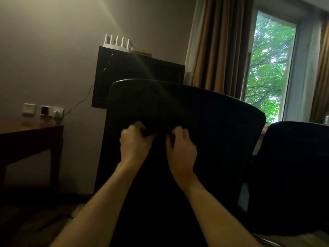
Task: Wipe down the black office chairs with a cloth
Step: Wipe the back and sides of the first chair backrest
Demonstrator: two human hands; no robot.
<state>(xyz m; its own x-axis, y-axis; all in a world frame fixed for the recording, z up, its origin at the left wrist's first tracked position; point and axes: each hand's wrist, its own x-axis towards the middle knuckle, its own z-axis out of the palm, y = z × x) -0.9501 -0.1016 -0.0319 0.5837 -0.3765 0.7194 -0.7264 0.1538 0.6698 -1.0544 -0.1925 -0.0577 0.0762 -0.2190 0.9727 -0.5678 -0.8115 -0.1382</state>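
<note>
Dim room, with a beige wall across the left of the frame and a bright window (268,68) at the upper right throwing most of the light.

At the centre of the frame stands the nearer black chair (204,122), its backrest facing the camera, with its long top edge running from upper left down toward the right. Both hands are pressed to the middle of that backrest, just below the top edge. The left hand (135,143) and the right hand (181,148) sit close side by side, fingers curled and bunching dark material between them. That material is probably the cloth (156,129), though it is black against black and I cannot tell where cloth ends and chair fabric begins. Neither hand is clearly nearer; the right one sits slightly lower in the frame.

My reading is that the coming stroke follows the backrest's long axis. Unwiped width lies to either side of the hands, more of it toward the right, where the edge drops off near the window.

A second black chair (293,166) stands just beside the first at the right of the frame, so room that way is tight. Behind the backrest rises a dark cabinet (124,72) with a white router (116,41) on top. At the left, well apart, a wooden surface (26,129) stands against the wall under some sockets (42,111).
</note>
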